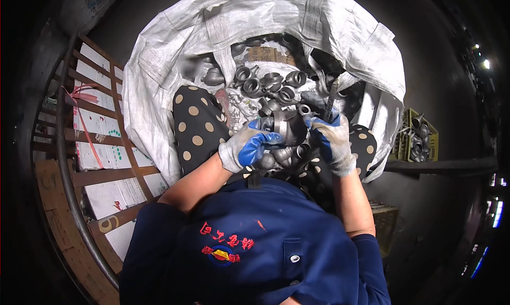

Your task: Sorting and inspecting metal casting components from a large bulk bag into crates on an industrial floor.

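Note:
My left hand (249,145), in a grey glove with a blue coated palm, is closed around a grey metal casting (288,127) with a wide ringed mouth and a smaller ring-shaped end. In a matching glove, my right hand (333,140) grips a long, narrow, dark bar-shaped tool (330,99), which points away from me. The tool is beside the small end of the casting; whether they touch I cannot tell. Several similar castings (272,82) lie just beyond my hands, and others (284,155) sit below them between my knees.
A large white woven sack (154,108) with broad straps surrounds my legs and the castings. To the left stands a rusty metal rack (98,109) with white cartons (95,121) behind its bars. A yellow crate (433,140) of metal parts is at the right, with another crate (385,225) lower down.

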{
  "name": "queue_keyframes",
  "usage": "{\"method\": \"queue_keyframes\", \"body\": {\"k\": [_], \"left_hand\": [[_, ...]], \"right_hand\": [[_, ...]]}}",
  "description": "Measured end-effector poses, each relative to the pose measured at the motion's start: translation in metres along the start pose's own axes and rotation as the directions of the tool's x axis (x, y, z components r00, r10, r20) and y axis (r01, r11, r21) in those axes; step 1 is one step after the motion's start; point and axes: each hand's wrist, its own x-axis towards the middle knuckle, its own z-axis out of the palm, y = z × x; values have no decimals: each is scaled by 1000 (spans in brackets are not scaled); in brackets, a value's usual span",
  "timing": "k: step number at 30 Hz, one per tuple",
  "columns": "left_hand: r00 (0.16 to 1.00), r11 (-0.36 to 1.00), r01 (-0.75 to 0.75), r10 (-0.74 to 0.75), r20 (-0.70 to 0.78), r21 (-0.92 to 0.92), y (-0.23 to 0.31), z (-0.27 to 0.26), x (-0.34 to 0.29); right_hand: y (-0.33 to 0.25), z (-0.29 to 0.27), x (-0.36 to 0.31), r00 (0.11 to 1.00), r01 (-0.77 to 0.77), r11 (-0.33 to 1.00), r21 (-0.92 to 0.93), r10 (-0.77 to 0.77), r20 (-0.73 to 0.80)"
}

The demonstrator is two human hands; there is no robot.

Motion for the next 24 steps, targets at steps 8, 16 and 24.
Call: {"method": "queue_keyframes", "body": {"k": [8, 16, 24], "left_hand": [[902, 642, 288, -431, -23, -711, -19, 7, 5], [887, 805, 317, -439, -144, -501, 5, 13, 0], [875, 745, 287, -460, -152, -601, -3, 15, -3]], "right_hand": [[13, -24, -13, 997, -32, 986, 167, 44, -66], [23, -27, -44, 1000, 21, 995, -93, -22, -17], [15, -20, -52, 973, 209, 692, -691, -221, 73]]}}
